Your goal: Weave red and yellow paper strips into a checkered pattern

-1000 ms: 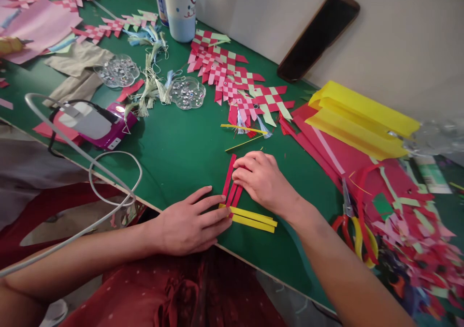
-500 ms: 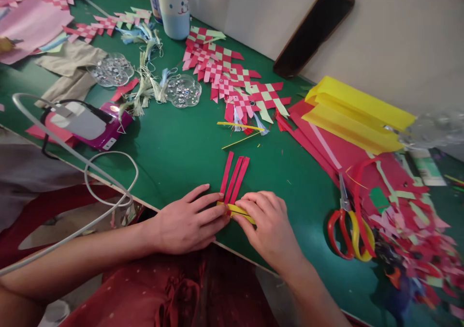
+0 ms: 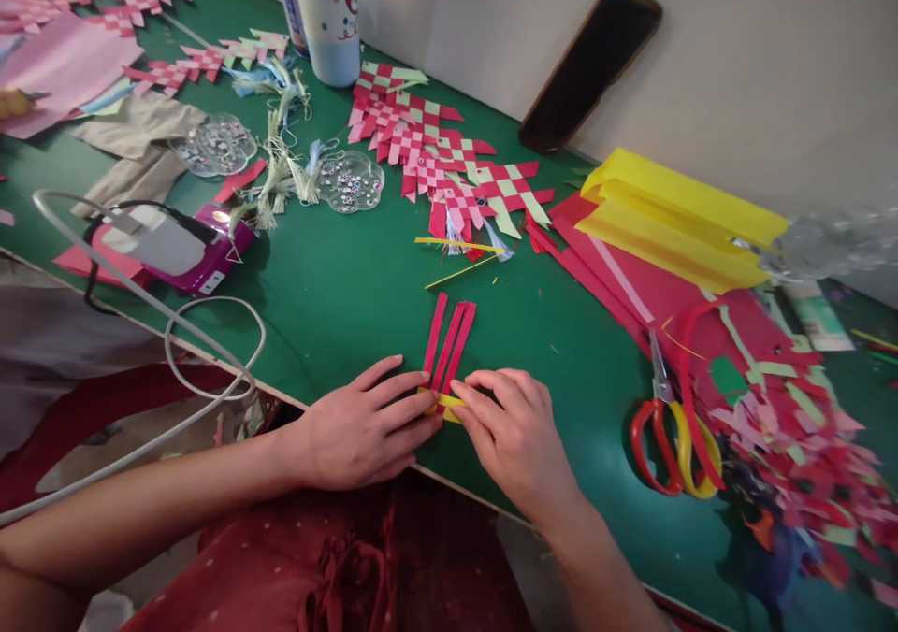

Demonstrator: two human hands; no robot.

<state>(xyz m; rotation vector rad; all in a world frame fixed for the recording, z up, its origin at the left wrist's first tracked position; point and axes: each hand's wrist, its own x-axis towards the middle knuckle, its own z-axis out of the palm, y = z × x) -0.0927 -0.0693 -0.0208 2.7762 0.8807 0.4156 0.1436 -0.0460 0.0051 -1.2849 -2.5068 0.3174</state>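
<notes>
By the right hand (image 3: 519, 434), thumb and fingertips nearly together, yellow strips (image 3: 449, 401) are pinched; under the loosely spread left hand (image 3: 371, 424), their crossing with red strips (image 3: 461, 342) is pressed against the green table (image 3: 337, 295). Alignment could be skewed by tugging.

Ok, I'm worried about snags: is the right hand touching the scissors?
Apart. The head view shows a strip of green table between the right hand and the scissors, which lie to its right.
</notes>
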